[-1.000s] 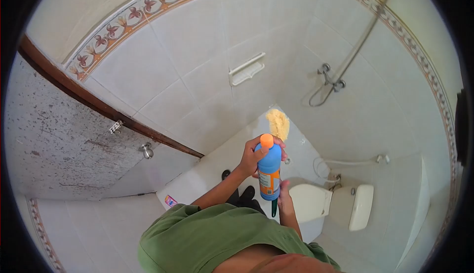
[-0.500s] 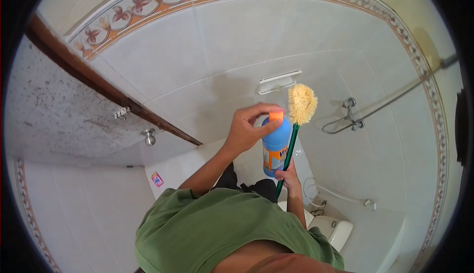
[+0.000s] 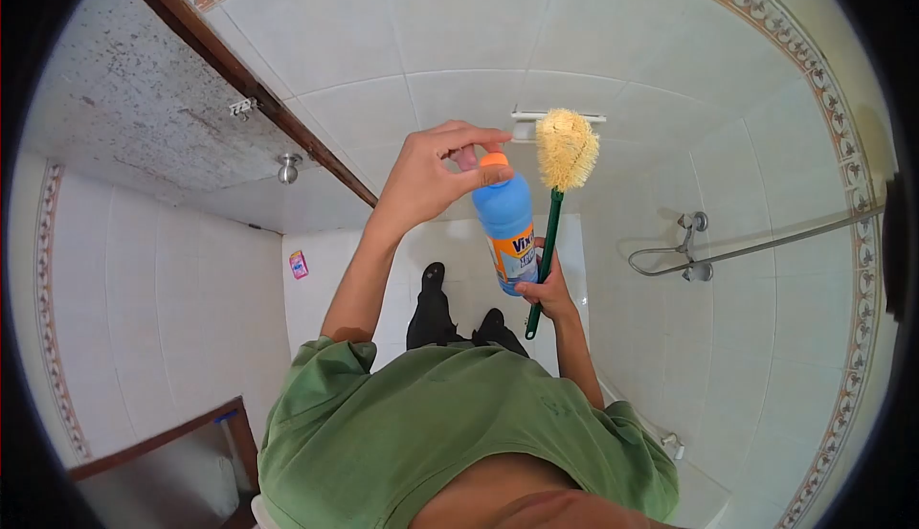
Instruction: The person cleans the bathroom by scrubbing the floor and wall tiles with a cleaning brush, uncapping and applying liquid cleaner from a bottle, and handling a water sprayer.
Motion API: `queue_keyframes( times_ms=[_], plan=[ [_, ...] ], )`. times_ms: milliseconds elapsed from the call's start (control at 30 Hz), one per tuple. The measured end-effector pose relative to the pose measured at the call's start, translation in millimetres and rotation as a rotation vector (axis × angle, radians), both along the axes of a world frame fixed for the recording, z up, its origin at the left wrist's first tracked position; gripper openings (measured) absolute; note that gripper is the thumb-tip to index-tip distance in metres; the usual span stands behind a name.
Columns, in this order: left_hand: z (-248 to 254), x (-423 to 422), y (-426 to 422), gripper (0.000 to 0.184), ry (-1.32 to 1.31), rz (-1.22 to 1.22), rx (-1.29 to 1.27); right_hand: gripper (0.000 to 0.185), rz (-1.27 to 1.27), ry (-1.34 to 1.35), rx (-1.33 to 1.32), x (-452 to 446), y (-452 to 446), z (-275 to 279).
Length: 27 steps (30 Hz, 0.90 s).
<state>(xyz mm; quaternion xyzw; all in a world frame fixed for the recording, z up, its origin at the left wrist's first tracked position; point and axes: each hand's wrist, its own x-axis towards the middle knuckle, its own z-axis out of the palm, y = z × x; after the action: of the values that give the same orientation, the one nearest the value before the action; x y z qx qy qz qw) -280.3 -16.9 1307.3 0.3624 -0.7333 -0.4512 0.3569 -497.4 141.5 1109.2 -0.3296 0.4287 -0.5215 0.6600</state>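
A blue bottle of cleaner (image 3: 504, 211) with an orange and white label stands slightly tilted in front of me. My left hand (image 3: 431, 173) is at its orange cap (image 3: 493, 159), the thumb pressed on the cap's near side and the index finger stretched above it. Lower down, my right hand (image 3: 549, 292) closes around the bottle's base and also the green handle of a toilet brush (image 3: 567, 151). The brush's cream bristle head points up, just right of the cap. Some of the right fingers are hidden behind the bottle and handle.
A white soap dish (image 3: 523, 131) is on the tiled wall behind the brush. To the right hangs a shower tap (image 3: 691, 247) with a metal hose. The door (image 3: 153, 98) with a round knob (image 3: 288, 167) is at left. A pink packet (image 3: 299, 265) lies on the floor.
The view has tilted down, so my feet now show. Both hands, bottle and brush appear higher and slightly left. My left index finger has lifted from the cap while the thumb stays on it.
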Motion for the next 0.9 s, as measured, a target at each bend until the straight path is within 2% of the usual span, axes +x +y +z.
queue_keyframes(
  times_ms=[67, 167, 267, 367, 467, 567, 633, 767, 900],
  plan=[
    [-1.9, -10.5, 7.9, 0.027, -0.106, 0.043, -0.109, 0.078, 0.011, 0.003, -0.012, -9.5, 8.6, -1.4],
    [-5.0, -28.2, 21.7, 0.019, -0.184, 0.116, -0.121, 0.077, 0.022, 0.02, -0.027, -23.8, 22.9, -3.6],
    [-13.2, -43.5, 26.6, 0.02, -0.252, 0.212, -0.208, 0.076, 0.026, 0.042, -0.025, -35.9, 34.0, 2.0],
    [-7.6, -46.0, 28.2, 0.023, -0.108, 0.106, -0.163, 0.075, 0.022, 0.07, -0.021, -41.5, 37.7, 4.1],
    [2.5, -33.0, 29.3, 0.027, 0.003, -0.143, -0.016, 0.076, -0.005, 0.076, -0.027, -46.6, 38.5, 0.7],
    [5.5, -20.4, 19.8, 0.03, -0.091, -0.258, 0.01, 0.079, -0.022, 0.093, -0.032, -46.9, 36.7, -4.5],
    [2.5, -23.0, 18.1, 0.027, -0.13, -0.202, 0.007, 0.078, -0.011, 0.158, -0.044, -45.0, 32.2, -6.6],
    [-9.6, -21.4, 10.0, 0.022, -0.238, -0.046, -0.093, 0.077, -0.034, 0.109, -0.017, -25.0, 33.1, -6.0],
    [-12.3, -18.1, 1.3, 0.033, -0.298, 0.139, -0.138, 0.076, -0.102, 0.163, -0.059, -4.3, 21.1, -4.1]
  ],
)
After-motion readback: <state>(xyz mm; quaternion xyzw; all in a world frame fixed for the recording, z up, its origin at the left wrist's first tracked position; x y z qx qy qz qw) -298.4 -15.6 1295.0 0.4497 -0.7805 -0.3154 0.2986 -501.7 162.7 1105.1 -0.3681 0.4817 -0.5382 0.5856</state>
